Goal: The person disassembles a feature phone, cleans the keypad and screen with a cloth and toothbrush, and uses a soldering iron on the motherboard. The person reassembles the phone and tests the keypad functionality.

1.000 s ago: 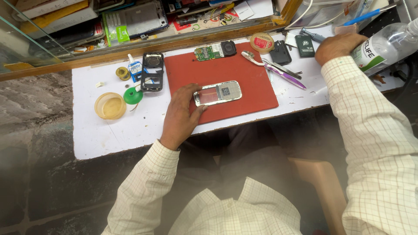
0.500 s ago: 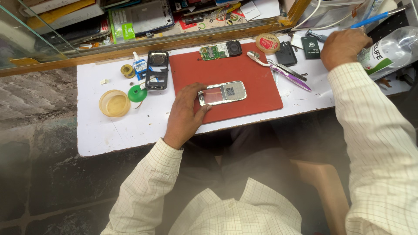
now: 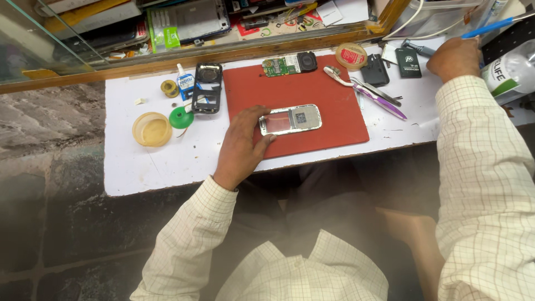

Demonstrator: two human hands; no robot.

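My left hand (image 3: 239,147) rests on the near left of a red mat (image 3: 334,92) and grips the left end of a silver phone body (image 3: 291,119), which lies flat with its open inside facing up. My right hand (image 3: 454,56) is stretched to the far right of the white bench (image 3: 156,164), knuckles up and fingers curled out of sight. It sits at the end of a blue stick-like tool (image 3: 490,26), next to a clear plastic bottle (image 3: 510,69). Whether it grips the tool is hidden.
On the mat's far edge lie a green circuit board (image 3: 277,67) and a black module (image 3: 306,60). To the right are a red-topped tin (image 3: 351,56), tweezers with a purple tool (image 3: 370,92) and a battery (image 3: 408,61). To the left are a black phone frame (image 3: 207,88), glue bottle (image 3: 185,85), green cap (image 3: 181,118) and yellowish lid (image 3: 151,129).
My right hand has moved from beside the bottle up and back to the end of the blue tool. My left hand has stayed on the silver phone body.
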